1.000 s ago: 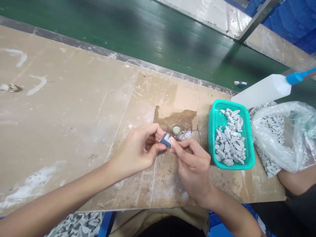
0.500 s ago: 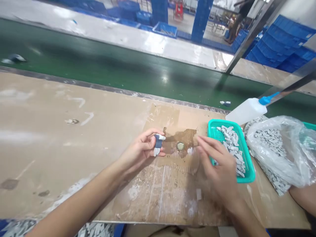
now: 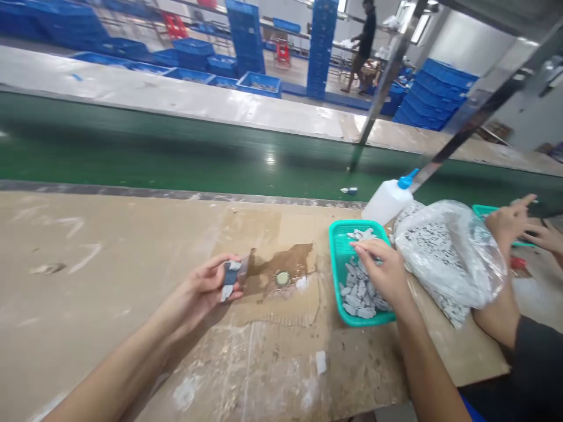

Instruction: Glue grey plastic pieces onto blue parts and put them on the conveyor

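Observation:
My left hand (image 3: 200, 296) is closed round a small dark-blue and white piece (image 3: 230, 280), held just above the cardboard-covered table. My right hand (image 3: 385, 272) is over a green plastic basket (image 3: 335, 275), its thumb and forefinger pressed together. Whatever lies between those fingertips, if anything, is too small to make out. Many small grey-white pieces (image 3: 360, 296) lie loose in the basket. Between my hands, a round metal cap (image 3: 282, 278) sits on a wet brown patch of cardboard (image 3: 303, 255).
A white squeeze bottle (image 3: 387, 199) with a blue nozzle leans behind the basket. At its right lies a clear bag (image 3: 453, 264) of pieces. A co-worker's hands (image 3: 510, 225) are at far right. A green conveyor belt (image 3: 176, 152) runs behind, carrying one small piece (image 3: 349, 191).
The view has swung right and up. My right hand has moved from beside the wet cardboard patch to over the basket. The left still holds the blue and white piece.

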